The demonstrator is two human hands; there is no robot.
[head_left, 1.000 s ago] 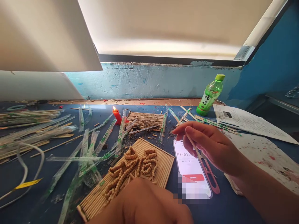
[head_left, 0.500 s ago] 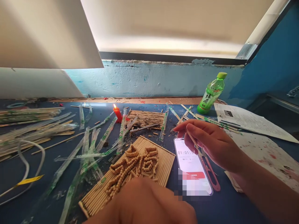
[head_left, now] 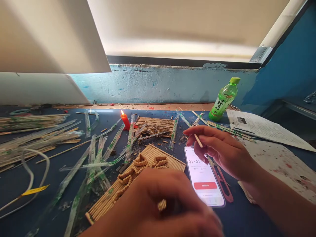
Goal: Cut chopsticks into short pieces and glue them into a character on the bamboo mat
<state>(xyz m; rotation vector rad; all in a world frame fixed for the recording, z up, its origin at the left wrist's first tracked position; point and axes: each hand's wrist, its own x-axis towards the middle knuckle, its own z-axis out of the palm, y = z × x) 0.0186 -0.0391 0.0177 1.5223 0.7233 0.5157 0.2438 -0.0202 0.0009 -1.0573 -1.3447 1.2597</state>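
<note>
Between the thumb and fingers of my right hand point(head_left: 219, 149) is a short wooden stick point(head_left: 198, 140), held above the top of a phone point(head_left: 204, 177) showing a timer. My left hand point(head_left: 150, 204) reaches across the foreground, fingers bent to the right and blurred at the tips; what they hold, if anything, cannot be made out. Behind and partly under it lies a board of wooden sticks set side by side point(head_left: 98, 204), bearing raised curved walls of small stick pieces point(head_left: 140, 160). A red-handled cutting tool point(head_left: 224, 187) rests along the phone's right edge.
A lit red candle point(head_left: 125, 121) stands behind the board, beside a darker stick panel point(head_left: 158, 126). Torn plastic wrappers point(head_left: 90, 164) and bundled sticks point(head_left: 29, 123) cover the left. A green tea bottle point(head_left: 223, 100), printed paper point(head_left: 269, 130) and a white cable point(head_left: 31, 174) surround them.
My left hand has moved up and right, covering more of the board. In my right hand the stick has turned, and its lower end now points away from the red-handled tool.
</note>
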